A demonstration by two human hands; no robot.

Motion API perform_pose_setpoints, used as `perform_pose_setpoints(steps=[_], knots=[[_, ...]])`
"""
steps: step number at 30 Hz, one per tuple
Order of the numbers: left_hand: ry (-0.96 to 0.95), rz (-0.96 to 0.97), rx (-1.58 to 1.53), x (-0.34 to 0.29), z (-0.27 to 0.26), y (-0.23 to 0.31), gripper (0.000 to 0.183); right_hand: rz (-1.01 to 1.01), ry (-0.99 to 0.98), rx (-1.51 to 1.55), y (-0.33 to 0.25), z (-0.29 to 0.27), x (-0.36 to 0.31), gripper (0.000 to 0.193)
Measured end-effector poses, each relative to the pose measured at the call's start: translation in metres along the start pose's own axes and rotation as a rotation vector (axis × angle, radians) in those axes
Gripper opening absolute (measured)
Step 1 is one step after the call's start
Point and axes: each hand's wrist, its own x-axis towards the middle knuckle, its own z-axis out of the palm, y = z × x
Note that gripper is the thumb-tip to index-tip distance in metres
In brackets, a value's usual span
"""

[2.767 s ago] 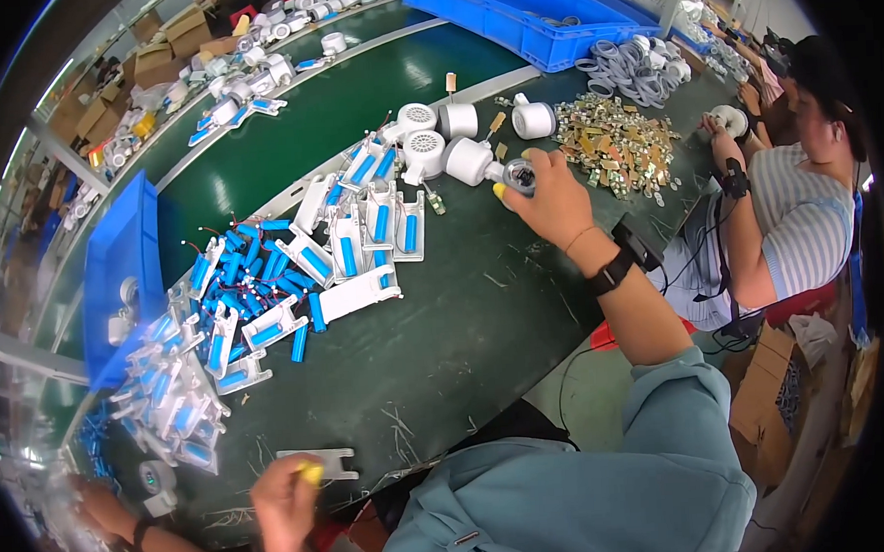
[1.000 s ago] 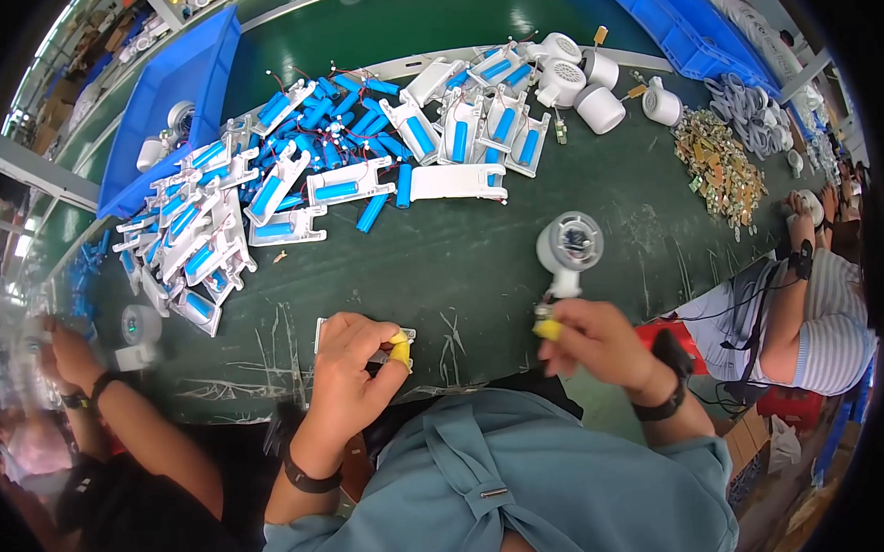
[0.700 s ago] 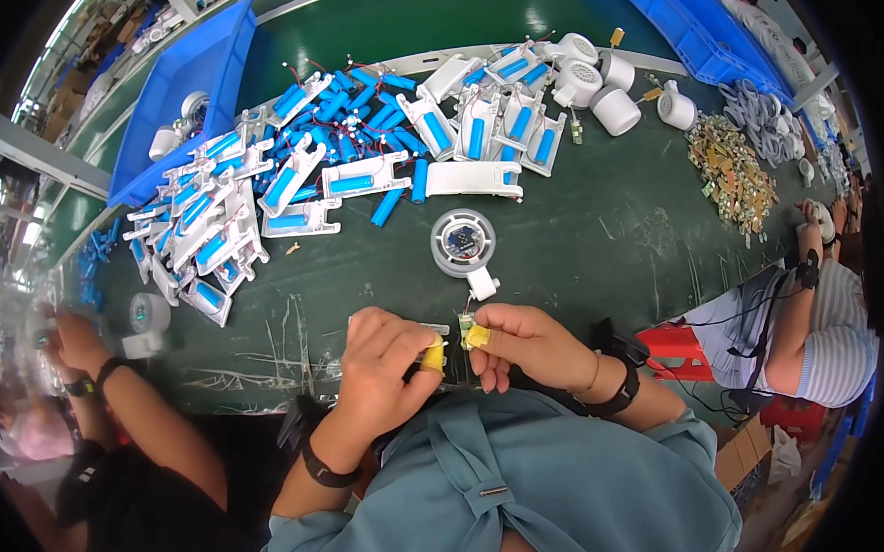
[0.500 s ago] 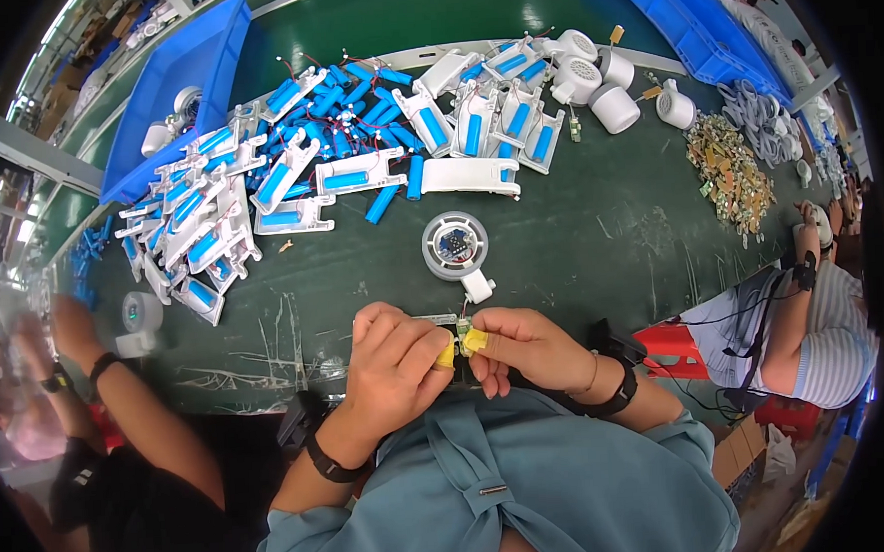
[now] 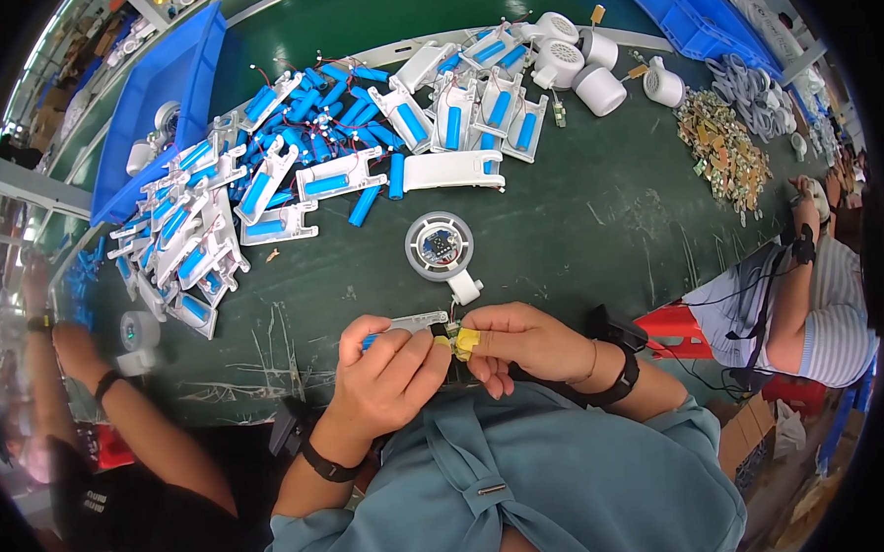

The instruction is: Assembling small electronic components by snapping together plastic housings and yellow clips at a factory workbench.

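Close to my body, at the table's near edge, my left hand [image 5: 392, 377] is closed around a white plastic handle shell [image 5: 422, 320]. The end of a blue battery cell [image 5: 369, 341] shows by its index finger; the rest is hidden by the fingers. My right hand [image 5: 529, 343] pinches a small green circuit board [image 5: 455, 341] at the shell's right end, against my left fingertips. Yellow finger covers [image 5: 469, 340] are on the pinching digits. Just beyond, a round fan head [image 5: 439, 247] lies face up with a dark board inside, its white neck towards my hands, thin wires running from it.
Beyond lie heaps of white shells with blue cells [image 5: 325, 185]. White fan heads [image 5: 600, 91], small circuit boards [image 5: 723, 150] and grey straps [image 5: 755, 100] are at the back right. Blue bins [image 5: 197, 89] stand behind. Co-workers' arms reach in at left [image 5: 158, 427] and right [image 5: 798, 290].
My left fingers have shifted and spread a little, and the blue cell's end now shows beside them. My right hand keeps its pinch. The whole view has turned slightly.
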Motion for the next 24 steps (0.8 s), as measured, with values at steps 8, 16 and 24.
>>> perform_pose_setpoints(steps=[8, 16, 24], knots=[[-0.027, 0.122, 0.034, 0.0, -0.006, -0.003, 0.02, 0.102, -0.053, -0.043, -0.008, -0.002, 0.001, 0.021], [-0.085, 0.201, -0.017, -0.001, -0.01, -0.009, 0.023, 0.124, -0.065, -0.063, -0.005, -0.001, 0.006, 0.019], [-0.013, -0.378, -0.264, -0.003, 0.008, 0.0, 0.028, -0.275, 0.394, -0.512, 0.019, 0.033, 0.014, 0.01]])
